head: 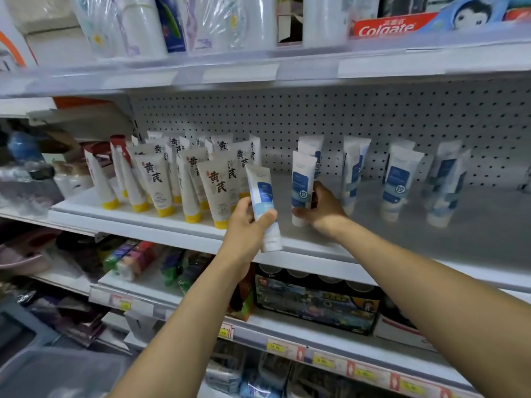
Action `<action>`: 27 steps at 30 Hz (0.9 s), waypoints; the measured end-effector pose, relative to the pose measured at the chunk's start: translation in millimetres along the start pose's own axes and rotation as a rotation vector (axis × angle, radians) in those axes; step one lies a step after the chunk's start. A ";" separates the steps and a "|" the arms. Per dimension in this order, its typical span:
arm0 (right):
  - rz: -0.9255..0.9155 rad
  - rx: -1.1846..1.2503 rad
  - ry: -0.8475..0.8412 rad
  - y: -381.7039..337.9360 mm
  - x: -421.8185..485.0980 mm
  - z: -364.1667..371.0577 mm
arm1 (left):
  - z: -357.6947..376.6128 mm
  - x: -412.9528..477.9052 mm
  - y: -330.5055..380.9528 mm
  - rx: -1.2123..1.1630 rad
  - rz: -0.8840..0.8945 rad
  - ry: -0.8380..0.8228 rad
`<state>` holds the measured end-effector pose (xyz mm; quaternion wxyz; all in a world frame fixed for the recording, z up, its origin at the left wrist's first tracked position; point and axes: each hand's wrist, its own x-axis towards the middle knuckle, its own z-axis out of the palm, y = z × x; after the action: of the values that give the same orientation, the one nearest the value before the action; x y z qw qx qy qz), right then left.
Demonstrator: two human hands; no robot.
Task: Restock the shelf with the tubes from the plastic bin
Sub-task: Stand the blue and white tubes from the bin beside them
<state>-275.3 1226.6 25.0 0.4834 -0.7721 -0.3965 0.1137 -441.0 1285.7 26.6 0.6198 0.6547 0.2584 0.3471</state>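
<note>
My left hand [247, 225] grips a white tube with a blue label [263, 196], cap down, held just in front of the middle shelf [402, 234]. My right hand [323, 208] grips a second white and blue tube [301, 185] that stands cap down on that shelf. More blue-labelled tubes [398, 179] stand in spaced rows to the right. A dense group of white tubes with yellow caps [178, 179] fills the shelf's left part. The plastic bin [57, 369] shows at the bottom left, blurred.
A pegboard back wall [373, 116] closes the shelf behind the tubes. The shelf above [258, 67] carries wrapped packs and a Colgate box [393, 25]. Lower shelves hold boxed goods [316, 303] and price tags. Bare shelf surface lies between the blue tube rows.
</note>
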 end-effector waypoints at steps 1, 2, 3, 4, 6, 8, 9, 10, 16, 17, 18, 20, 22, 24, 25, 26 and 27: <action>0.010 -0.001 -0.009 0.6 -0.8 0.2 | 1.2 0.9 -1.4 -0.003 -0.001 -0.003; 0.027 0.006 -0.017 0.7 -2.2 0.0 | 2.6 1.1 -2.2 -0.005 0.001 -0.008; 0.052 0.028 -0.022 1.0 -3.5 -1.0 | 4.1 1.6 -3.2 -0.007 0.004 -0.013; 0.081 0.049 -0.023 1.4 -5.5 -3.1 | 5.8 1.6 -3.5 -0.009 0.007 -0.018; 0.135 0.023 -0.016 2.9 -11.7 -9.8 | 9.6 0.7 -2.8 -0.018 0.020 -0.025; 0.136 -0.050 0.029 3.6 -21.9 -18.6 | 14.2 -0.2 -1.3 -0.028 0.035 -0.021; 0.100 -0.051 0.061 2.6 -28.1 -23.1 | 17.1 -0.3 -0.5 -0.029 0.044 -0.015; 0.046 -0.017 0.065 0.6 -35.0 -27.5 | 20.4 -1.0 0.6 -0.029 0.051 -0.008; -0.154 -0.008 -0.315 -17.8 -67.6 -38.6 | 47.7 -5.0 8.1 -0.052 0.107 0.025; -0.161 -0.041 -0.283 -18.3 -68.1 -38.8 | 52.8 -6.1 8.9 -0.048 0.116 0.026; -0.158 -0.079 -0.241 -19.0 -67.9 -39.6 | 57.6 -7.7 9.4 -0.045 0.123 0.024; -0.147 -0.138 -0.177 -18.4 -67.8 -43.5 | 65.7 -9.9 9.1 -0.046 0.124 0.016; -0.158 -0.151 -0.162 -15.6 -69.5 -50.1 | 71.8 -11.5 8.2 -0.035 0.106 -0.001; -0.163 -0.156 -0.161 -10.4 -71.2 -57.5 | 76.3 -15.0 9.4 -0.019 0.093 -0.030; -0.154 -0.161 -0.152 -7.0 -71.2 -60.6 | 77.3 -16.5 10.6 -0.014 0.084 -0.044; -0.136 -0.164 -0.132 -2.6 -69.5 -63.4 | 76.9 -18.2 12.4 -0.005 0.070 -0.051; -0.110 -0.163 -0.099 3.0 -65.9 -65.5 | 74.9 -18.1 13.5 0.018 0.055 -0.049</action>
<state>-280.6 1135.4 42.0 0.4044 -0.7793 -0.4697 0.0926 -395.5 1223.0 38.2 0.6105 0.6753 0.2282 0.3454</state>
